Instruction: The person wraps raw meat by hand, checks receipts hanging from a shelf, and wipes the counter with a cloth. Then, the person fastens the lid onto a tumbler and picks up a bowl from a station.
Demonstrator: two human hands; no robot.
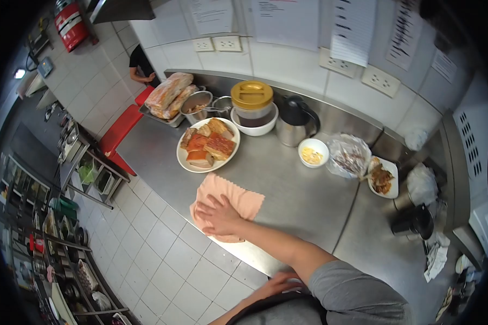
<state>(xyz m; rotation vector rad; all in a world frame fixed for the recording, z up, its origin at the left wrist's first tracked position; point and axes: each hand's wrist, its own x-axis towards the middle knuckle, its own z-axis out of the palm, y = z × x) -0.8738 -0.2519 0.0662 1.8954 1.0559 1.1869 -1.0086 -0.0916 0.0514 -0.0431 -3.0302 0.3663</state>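
Observation:
My right hand (219, 215) lies flat with its fingers spread on a peach cloth (238, 195) with a zigzag edge. The cloth is spread at the front edge of the steel counter (287, 216). Close to my body, by the counter edge, is my left hand (281, 284); its fingers look stretched out, partly hidden, and I see nothing in them. Just beyond the cloth stands an oval white plate (182, 161) with pieces of roasted, crisp-skinned meat (220, 145).
Along the wall stand a tray of large meat slabs (171, 92), a metal pot (196, 101), a gold-lidded container (252, 96) in a white bowl, a thermos jug (294, 127), a small bowl (313, 153), a plastic bag (348, 155) and a food dish (383, 177). A person's arm (141, 77) shows behind.

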